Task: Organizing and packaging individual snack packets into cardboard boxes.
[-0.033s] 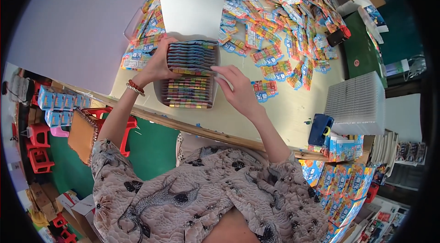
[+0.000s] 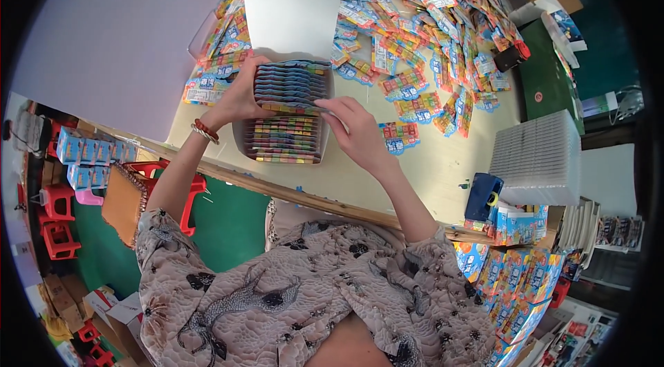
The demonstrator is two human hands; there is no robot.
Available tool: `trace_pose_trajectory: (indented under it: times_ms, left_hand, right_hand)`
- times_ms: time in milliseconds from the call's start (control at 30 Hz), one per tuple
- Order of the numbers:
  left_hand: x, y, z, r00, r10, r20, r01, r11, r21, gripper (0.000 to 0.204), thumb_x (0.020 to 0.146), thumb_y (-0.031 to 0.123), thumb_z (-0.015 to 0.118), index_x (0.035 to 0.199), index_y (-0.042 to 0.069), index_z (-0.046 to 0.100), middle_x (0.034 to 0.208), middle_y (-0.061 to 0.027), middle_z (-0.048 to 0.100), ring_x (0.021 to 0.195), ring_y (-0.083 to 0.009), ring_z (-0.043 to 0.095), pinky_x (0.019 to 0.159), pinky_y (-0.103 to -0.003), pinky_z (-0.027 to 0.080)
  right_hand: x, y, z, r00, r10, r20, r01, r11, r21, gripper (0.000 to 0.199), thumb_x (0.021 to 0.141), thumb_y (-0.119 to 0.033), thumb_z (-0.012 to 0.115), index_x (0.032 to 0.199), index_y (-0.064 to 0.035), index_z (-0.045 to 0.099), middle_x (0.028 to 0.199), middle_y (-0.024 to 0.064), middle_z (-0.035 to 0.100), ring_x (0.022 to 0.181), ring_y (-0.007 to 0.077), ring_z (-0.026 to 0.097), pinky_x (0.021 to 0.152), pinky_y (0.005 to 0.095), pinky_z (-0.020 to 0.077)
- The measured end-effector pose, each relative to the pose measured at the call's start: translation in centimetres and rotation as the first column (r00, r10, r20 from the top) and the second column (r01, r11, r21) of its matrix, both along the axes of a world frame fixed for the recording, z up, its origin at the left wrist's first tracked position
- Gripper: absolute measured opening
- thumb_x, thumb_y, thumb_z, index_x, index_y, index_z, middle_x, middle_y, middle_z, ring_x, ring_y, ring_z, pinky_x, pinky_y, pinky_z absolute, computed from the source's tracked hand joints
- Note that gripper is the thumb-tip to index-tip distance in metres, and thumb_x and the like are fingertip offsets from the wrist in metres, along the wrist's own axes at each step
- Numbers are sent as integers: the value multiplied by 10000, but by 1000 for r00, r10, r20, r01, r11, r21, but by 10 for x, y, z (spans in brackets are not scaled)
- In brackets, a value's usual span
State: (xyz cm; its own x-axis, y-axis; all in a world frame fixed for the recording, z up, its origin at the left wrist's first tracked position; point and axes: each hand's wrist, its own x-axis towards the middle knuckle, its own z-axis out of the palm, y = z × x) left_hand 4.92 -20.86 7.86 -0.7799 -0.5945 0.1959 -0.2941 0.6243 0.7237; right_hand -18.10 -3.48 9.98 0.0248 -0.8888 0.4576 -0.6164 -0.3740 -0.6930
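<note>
In front of me on the table stands an open carton, its plain white lid flap (image 2: 293,11) raised at the far side. Two rows of flat, colourful packets fill it: a far row with blue tops (image 2: 290,82) and a near row (image 2: 285,139) showing yellow and red edges. My left hand (image 2: 242,97) reaches over the carton's left side, its fingers wrapped around the near end of the far row. At that row's right end, the thumb and forefinger of my right hand (image 2: 354,130) pinch the edge of a packet. Fingertips of both hands are partly hidden.
Many loose packets (image 2: 422,42) lie heaped across the table's far right, with more (image 2: 225,62) left of the carton. Toward the right stand a stack of white trays (image 2: 536,156), a dark blue tape dispenser (image 2: 484,195) and a green box (image 2: 546,76). The table's wooden edge (image 2: 311,199) runs before me.
The right hand's fingertips have shifted slightly left along the packet edge. The carton and lid sit a touch further right in the picture. The left hand keeps its hold.
</note>
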Motion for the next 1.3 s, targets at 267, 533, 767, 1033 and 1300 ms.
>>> trace_pose_trajectory:
  times_ms: [267, 533, 767, 1033, 1300]
  left_hand:
    - [-2, -5, 11, 989, -54, 135, 58, 998, -28, 923, 546, 149, 879, 1272, 18, 324, 1202, -174, 426, 1173, -318, 473, 986, -364, 425]
    - [6, 3, -6, 946, 29, 324, 138, 866, -481, 1096, 658, 611, 742, 1441, 36, 234, 1364, -171, 383, 1317, -336, 344, 1088, -410, 334]
    - [1, 13, 19, 964, -7, 264, 110, 919, -378, 905, 752, 502, 698, 1470, 141, 282, 1418, -115, 375, 1339, -301, 327, 1108, -446, 300]
    - [4, 24, 10, 896, 188, 403, 232, 574, -785, 546, 819, 141, 595, 1351, 213, 496, 1411, -37, 425, 1289, -231, 411, 1062, -399, 357]
    - [8, 47, 0, 935, 20, 354, 217, 757, -616, 346, 786, 88, 558, 1124, 12, 545, 937, -56, 568, 881, -211, 579, 731, -313, 504]
  right_hand:
    - [13, -47, -8, 985, -71, -160, 53, 992, -115, 393, 827, -73, 662, 1207, -73, 563, 1144, 141, 561, 1009, 316, 570, 841, 396, 480]
    - [-14, -105, -18, 911, 171, -376, -110, 978, 180, 395, 827, -220, 667, 1186, -89, 566, 1072, 127, 599, 1054, 266, 570, 886, 419, 432]
    - [-8, -115, -16, 738, 199, -645, -58, 971, 233, 189, 841, -124, 566, 1009, -80, 641, 953, 129, 661, 926, 315, 630, 817, 403, 458]
    - [-1, -131, -9, 701, 191, -687, 38, 952, 304, 185, 828, -82, 518, 954, -63, 653, 869, 150, 669, 851, 347, 648, 735, 448, 515]
    - [13, -127, -39, 706, 65, -705, 74, 984, 164, 138, 838, -88, 508, 907, -49, 622, 801, 147, 658, 796, 322, 666, 675, 427, 529]
